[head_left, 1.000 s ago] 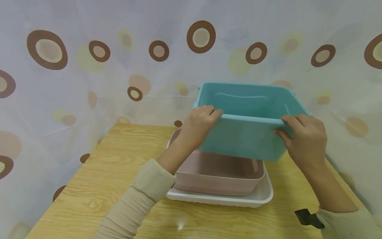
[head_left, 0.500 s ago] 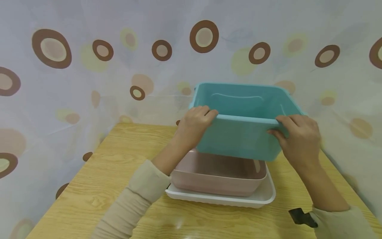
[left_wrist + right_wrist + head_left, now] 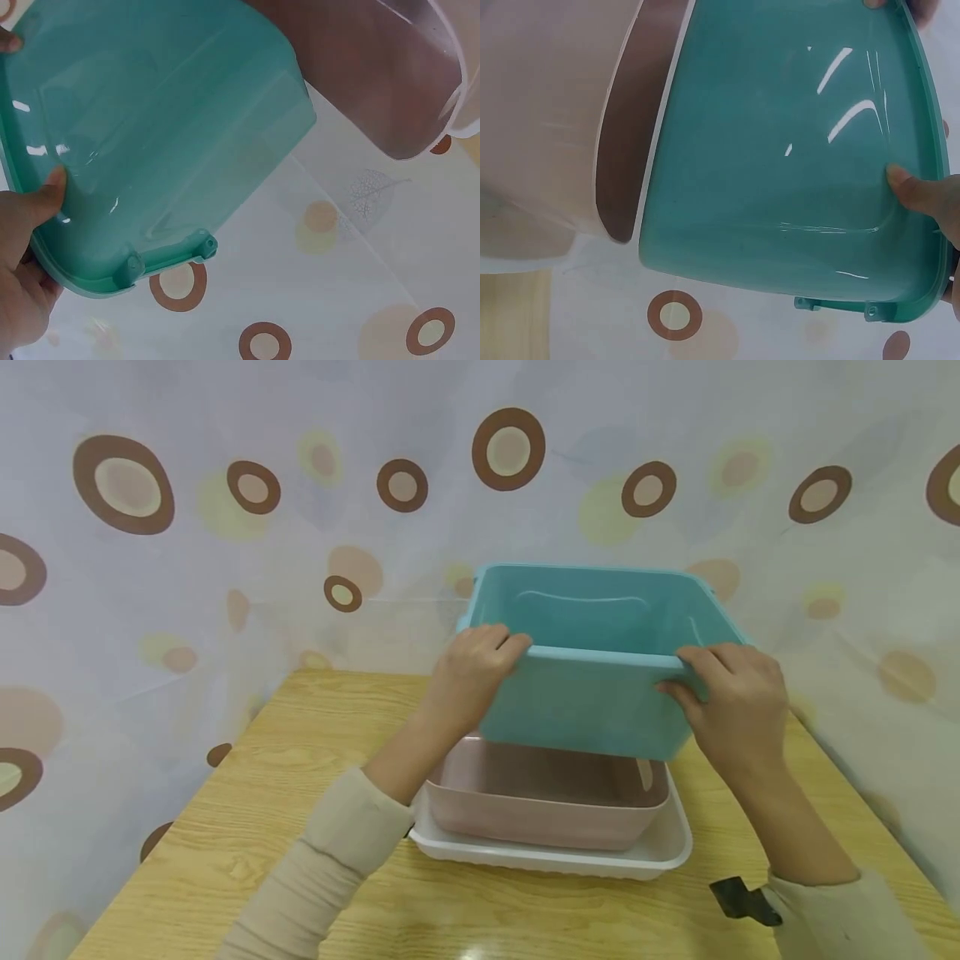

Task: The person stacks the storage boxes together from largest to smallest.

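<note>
Both hands hold a turquoise plastic bin [image 3: 585,702] by its near rim, above a pink bin [image 3: 540,822]. My left hand [image 3: 468,681] grips the rim near its left corner, fingers over the edge; in the left wrist view its thumb presses the outer wall of the turquoise bin [image 3: 150,135]. At the right end of the same rim, my right hand [image 3: 738,706] pinches with the thumb outside, as the right wrist view of the turquoise bin [image 3: 780,165] also shows. The pink bin sits in a shallow white tray [image 3: 555,860]. The turquoise bin hides the pink bin's far part.
The stack stands on a wood-grain table [image 3: 247,827]. Behind and at both sides hangs a pale sheet [image 3: 300,410] printed with brown rings and spots. A black strap end [image 3: 742,902] sticks out by the right sleeve.
Both hands have shifted the turquoise bin slightly left over the pink bin, keeping their grip on its rim. The pink bin and white tray look about the same.
</note>
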A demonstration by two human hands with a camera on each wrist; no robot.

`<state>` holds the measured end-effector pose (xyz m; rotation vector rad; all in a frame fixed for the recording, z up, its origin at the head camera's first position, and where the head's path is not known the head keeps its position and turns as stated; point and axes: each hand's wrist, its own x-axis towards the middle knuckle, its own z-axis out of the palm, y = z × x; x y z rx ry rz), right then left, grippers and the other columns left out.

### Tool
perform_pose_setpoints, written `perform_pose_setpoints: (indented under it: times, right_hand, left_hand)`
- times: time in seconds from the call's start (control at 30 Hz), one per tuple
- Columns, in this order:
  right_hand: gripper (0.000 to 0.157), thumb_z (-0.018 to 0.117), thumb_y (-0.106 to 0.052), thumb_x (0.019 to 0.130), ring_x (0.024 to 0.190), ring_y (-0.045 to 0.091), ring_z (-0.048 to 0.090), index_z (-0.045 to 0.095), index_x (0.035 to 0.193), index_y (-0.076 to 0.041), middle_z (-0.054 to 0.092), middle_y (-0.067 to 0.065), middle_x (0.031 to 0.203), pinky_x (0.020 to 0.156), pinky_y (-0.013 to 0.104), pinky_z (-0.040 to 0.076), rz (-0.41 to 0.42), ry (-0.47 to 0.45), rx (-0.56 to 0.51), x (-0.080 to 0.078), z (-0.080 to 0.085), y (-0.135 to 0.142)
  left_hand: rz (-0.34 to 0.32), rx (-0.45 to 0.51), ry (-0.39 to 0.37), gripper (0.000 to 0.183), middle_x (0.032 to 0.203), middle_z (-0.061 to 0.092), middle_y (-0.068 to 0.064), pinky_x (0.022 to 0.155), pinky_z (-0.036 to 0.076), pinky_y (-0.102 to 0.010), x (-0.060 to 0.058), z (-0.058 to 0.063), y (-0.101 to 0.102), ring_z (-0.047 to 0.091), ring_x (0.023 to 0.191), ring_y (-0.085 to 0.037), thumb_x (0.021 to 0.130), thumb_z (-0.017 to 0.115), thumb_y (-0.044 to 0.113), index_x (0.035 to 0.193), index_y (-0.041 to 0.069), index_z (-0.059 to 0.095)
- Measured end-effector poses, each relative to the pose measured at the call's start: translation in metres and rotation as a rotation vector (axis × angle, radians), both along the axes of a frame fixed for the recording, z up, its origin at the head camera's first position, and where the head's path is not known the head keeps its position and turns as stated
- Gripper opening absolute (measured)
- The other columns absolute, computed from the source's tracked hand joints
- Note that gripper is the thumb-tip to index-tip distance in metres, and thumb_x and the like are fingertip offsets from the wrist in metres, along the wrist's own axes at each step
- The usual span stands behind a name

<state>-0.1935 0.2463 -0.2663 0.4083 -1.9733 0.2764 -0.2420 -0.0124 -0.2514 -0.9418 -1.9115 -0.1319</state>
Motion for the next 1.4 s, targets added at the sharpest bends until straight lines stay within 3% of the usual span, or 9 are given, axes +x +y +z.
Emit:
perform_pose_setpoints:
  times: [0.57,1.2,1.3,1.4]
  right_hand:
    - [0.038,0.079,-0.016,0.059,0.079,0.040,0.055,0.064,0.089,0.002,0.062,0.021,0.080,0.076,0.053,0.042,0.001,-0.015,0.036,0.005,-0.001,-0.006]
    - [0.041,0.079,-0.017,0.055,0.079,0.040,0.055,0.064,0.088,0.002,0.062,0.019,0.078,0.075,0.053,0.042,0.030,0.003,0.023,0.008,-0.009,-0.016]
    - [0.039,0.074,-0.027,0.063,0.079,0.040,0.055,0.065,0.089,0.001,0.062,0.019,0.079,0.075,0.053,0.042,0.036,0.016,0.017,0.008,-0.010,-0.018]
    - [0.045,0.060,-0.042,0.073,0.077,0.039,0.055,0.065,0.088,0.000,0.062,0.018,0.077,0.075,0.053,0.042,0.055,0.041,-0.004,0.007,-0.012,-0.020]
  left_hand:
    - [-0.009,0.007,-0.027,0.017,0.069,0.055,-0.005,0.055,0.042,-0.022,0.009,-0.002,-0.009,0.050,0.057,-0.015,0.075,0.071,0.000,0.088,0.005,0.063]
    - [-0.022,0.025,-0.042,0.015,0.068,0.055,-0.003,0.055,0.042,-0.023,0.014,-0.008,-0.021,0.050,0.058,-0.015,0.076,0.069,-0.001,0.088,0.006,0.063]
    - [-0.028,0.029,-0.032,0.016,0.067,0.055,-0.003,0.052,0.040,-0.022,0.014,-0.010,-0.022,0.049,0.056,-0.014,0.074,0.071,0.001,0.087,0.006,0.063]
    - [-0.030,0.027,-0.026,0.017,0.067,0.055,-0.003,0.051,0.040,-0.021,0.015,-0.011,-0.024,0.048,0.055,-0.014,0.073,0.072,0.003,0.087,0.006,0.063]
